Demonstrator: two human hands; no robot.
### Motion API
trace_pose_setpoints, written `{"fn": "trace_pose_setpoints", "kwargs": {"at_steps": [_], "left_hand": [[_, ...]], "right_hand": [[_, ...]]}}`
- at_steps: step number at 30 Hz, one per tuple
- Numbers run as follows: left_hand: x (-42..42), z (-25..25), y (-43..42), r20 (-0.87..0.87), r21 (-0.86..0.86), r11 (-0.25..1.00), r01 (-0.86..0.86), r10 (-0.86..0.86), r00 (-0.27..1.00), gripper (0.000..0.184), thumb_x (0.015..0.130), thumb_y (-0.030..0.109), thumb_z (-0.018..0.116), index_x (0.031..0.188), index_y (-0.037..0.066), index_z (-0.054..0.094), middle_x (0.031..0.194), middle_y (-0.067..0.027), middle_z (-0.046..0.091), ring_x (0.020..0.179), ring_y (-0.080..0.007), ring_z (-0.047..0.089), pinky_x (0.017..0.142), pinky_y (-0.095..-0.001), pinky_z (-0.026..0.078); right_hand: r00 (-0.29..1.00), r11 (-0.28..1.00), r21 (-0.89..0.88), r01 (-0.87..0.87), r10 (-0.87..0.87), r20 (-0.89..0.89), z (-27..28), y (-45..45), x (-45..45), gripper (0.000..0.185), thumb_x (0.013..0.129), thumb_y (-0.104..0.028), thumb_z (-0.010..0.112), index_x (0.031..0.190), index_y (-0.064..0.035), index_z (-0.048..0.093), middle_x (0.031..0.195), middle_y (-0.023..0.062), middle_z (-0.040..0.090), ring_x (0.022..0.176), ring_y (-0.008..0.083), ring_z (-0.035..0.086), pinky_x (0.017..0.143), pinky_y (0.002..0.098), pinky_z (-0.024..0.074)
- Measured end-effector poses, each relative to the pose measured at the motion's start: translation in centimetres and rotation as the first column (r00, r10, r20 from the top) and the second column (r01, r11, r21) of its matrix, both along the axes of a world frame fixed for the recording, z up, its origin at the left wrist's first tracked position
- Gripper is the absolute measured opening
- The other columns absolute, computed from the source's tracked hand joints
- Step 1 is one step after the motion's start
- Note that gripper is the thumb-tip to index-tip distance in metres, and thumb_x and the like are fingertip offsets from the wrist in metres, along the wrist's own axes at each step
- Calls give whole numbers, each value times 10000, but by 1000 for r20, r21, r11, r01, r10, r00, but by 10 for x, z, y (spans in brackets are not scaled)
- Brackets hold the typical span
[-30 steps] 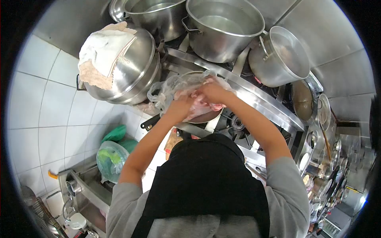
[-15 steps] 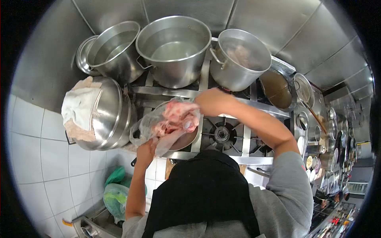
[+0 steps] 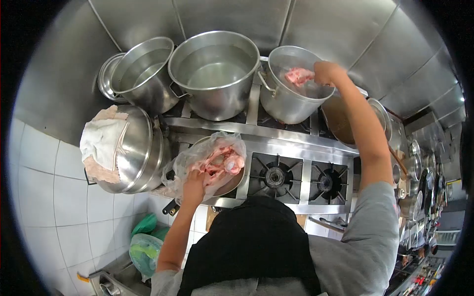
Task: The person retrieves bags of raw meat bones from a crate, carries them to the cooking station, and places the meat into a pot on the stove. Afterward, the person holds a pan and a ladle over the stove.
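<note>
My right hand [image 3: 328, 74] is closed on a raw meaty bone [image 3: 298, 76], held over the mouth of the right-hand stockpot [image 3: 291, 101]. Liquid in that pot is partly hidden by the bone and steam or haze. My left hand [image 3: 194, 183] grips the clear plastic bag [image 3: 180, 167] at its near side. Inside the bag's opening lie more raw bones [image 3: 219, 165] with pink meat and pale knuckle ends. Beneath the bag is a round pan [image 3: 232, 185], mostly covered.
Two large pots of clear liquid, a middle pot [image 3: 217, 101] and a left pot [image 3: 153, 89], stand at the back. A big lidded pot [image 3: 140, 143] carries folded cloths [image 3: 102, 140]. Gas burners [image 3: 275, 176] lie in front. A pan of brown liquid [image 3: 338, 116] sits behind my right forearm.
My right hand has moved from beside the bag to the right-hand stockpot, carrying a bone out of the bag. My left hand stays at the bag.
</note>
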State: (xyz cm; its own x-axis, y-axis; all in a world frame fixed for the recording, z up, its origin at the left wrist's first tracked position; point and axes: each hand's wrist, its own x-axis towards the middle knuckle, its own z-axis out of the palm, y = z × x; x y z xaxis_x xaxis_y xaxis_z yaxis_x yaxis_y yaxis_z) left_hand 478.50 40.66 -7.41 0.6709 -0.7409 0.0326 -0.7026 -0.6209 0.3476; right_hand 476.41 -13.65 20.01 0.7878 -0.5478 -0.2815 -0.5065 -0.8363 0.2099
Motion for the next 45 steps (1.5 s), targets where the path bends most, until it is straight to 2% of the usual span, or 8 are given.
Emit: {"fn": "trace_pose_setpoints", "kwargs": {"at_steps": [15, 22, 28, 30, 33, 38, 41, 45], "left_hand": [[-8, -7, 6, 54, -76, 994, -74, 78, 996, 422, 695, 70, 691, 1102, 38, 581, 1155, -139, 501, 1084, -324, 495, 828, -413, 502], [-3, -16, 5, 41, -72, 993, -98, 101, 994, 436, 686, 65, 693, 1109, 55, 588, 1125, -149, 493, 1088, -338, 501, 858, -416, 492], [-3, -10, 4, -30, -53, 986, -161, 159, 987, 536, 691, 77, 695, 1207, 93, 549, 1152, -152, 480, 1078, -338, 515, 827, -430, 504], [-7, -18, 6, -44, -47, 980, -192, 190, 981, 598, 686, 89, 715, 1252, 109, 523, 1170, -149, 466, 1079, -337, 512, 817, -430, 505], [-6, -17, -6, -66, -86, 975, -203, 198, 978, 668, 678, 108, 744, 1298, 137, 495, 1185, -143, 450, 1081, -333, 509, 813, -429, 502], [-1, -18, -13, 62, -75, 980, -182, 187, 980, 664, 678, 118, 760, 1287, 161, 497, 1200, -157, 453, 1104, -355, 487, 838, -438, 488], [3, -4, -21, 191, -13, 985, -171, 170, 967, 611, 677, 119, 760, 1239, 153, 521, 1222, -179, 462, 1120, -382, 471, 857, -444, 481], [25, -26, -23, 114, 122, 971, -206, 192, 975, 617, 640, 119, 779, 1207, 133, 537, 1279, -190, 446, 1154, -386, 451, 895, -423, 483]], "right_hand": [[1000, 1000, 9, 6, -6, 23, -72, 3, 41, 285, 679, -204, 726, 919, -52, 716, 925, 161, 700, 867, 334, 675, 753, 404, 531], [928, 989, -45, -141, 148, 342, -62, -13, 12, 420, 728, -179, 699, 1125, -64, 623, 1032, 175, 671, 1003, 341, 637, 862, 435, 500], [604, 802, 386, -456, -40, 796, 18, 180, -71, 181, 851, -37, 582, 1028, -26, 617, 841, 76, 650, 795, 135, 614, 733, 297, 493], [734, 638, 609, -470, -100, 671, -4, 243, -88, 220, 816, -1, 588, 1034, -20, 615, 877, 18, 639, 796, 108, 592, 710, 265, 479], [658, 592, 395, -702, 328, 677, -117, 300, -76, 291, 748, -149, 669, 1005, -20, 625, 972, 178, 639, 932, 335, 625, 826, 426, 497], [702, 776, 50, -628, 538, 467, -278, 324, -34, 489, 708, -219, 695, 1170, -110, 578, 1180, 191, 570, 1091, 397, 554, 864, 504, 474], [744, 759, 111, -642, 580, 332, -327, 320, -19, 581, 695, -240, 720, 1236, -124, 545, 1239, 205, 547, 1137, 402, 535, 912, 521, 453], [776, 753, 193, -629, 592, 219, -268, 324, -17, 588, 664, -271, 746, 1210, -133, 579, 1187, 193, 598, 1126, 347, 569, 911, 460, 475]]}}
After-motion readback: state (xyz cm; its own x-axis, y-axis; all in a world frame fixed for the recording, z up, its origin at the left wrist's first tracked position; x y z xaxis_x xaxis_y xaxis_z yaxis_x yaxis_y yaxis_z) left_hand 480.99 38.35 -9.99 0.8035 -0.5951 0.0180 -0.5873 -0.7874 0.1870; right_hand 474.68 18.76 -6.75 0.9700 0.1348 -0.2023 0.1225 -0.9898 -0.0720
